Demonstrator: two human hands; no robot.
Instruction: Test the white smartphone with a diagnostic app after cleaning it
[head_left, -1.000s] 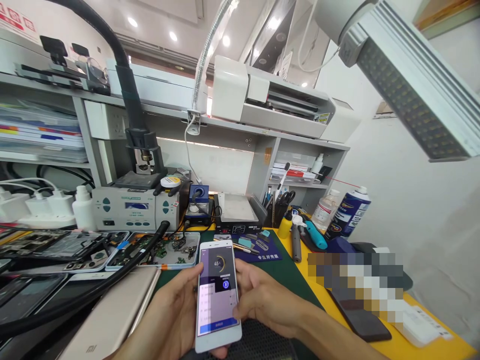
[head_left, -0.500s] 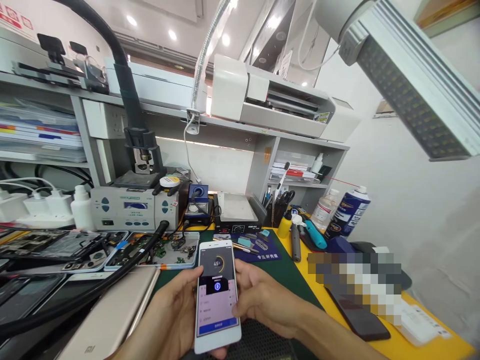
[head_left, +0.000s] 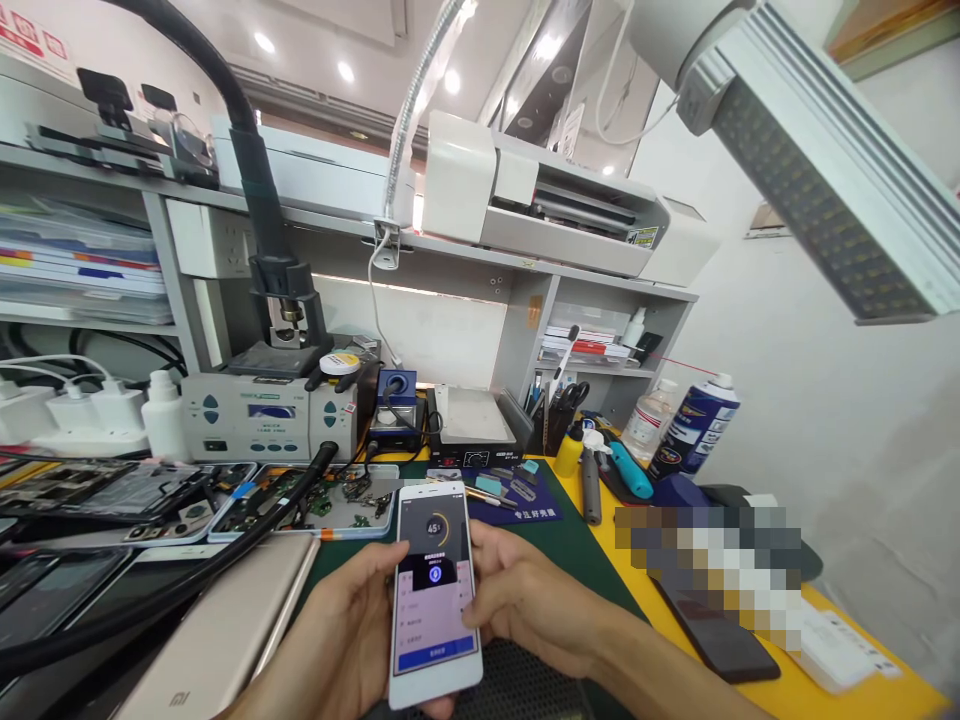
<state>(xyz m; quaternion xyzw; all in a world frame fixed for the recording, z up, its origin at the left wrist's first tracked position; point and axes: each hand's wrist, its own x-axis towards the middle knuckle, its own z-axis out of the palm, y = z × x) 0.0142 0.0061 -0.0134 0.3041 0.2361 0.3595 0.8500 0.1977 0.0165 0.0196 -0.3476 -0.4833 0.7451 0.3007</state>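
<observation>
Phone (head_left: 435, 595), white-framed and lit, sits at the 6 o'clock edge of the view, cradled from beneath by the left hand (head_left: 341, 640), fingers curled about its left edge; the right hand (head_left: 525, 600) grips the right edge, thumb resting on the glass. Change over the last second: the dark pop-up band on the screen has settled mid-screen, the 45 dial above it unchanged, and the phone has barely shifted in the grip, so judged to be still working through the on-screen menu rather than moving the device. Surface: green mat (head_left: 570, 550) under the hands, yellow bench top (head_left: 825, 690) toward 4 o'clock with a dark phone (head_left: 720, 640) lying flat. A gold phone (head_left: 225, 630), face down, lies at 8 o'clock; opened phone boards (head_left: 322, 500) at 10 o'clock; soldering station (head_left: 262, 415) behind them. Spray can (head_left: 694, 425) stands at 2 o'clock. Shelving with a white machine (head_left: 540, 205) runs across 12 o'clock; a lamp head (head_left: 817, 180) hangs at 1 o'clock.
</observation>
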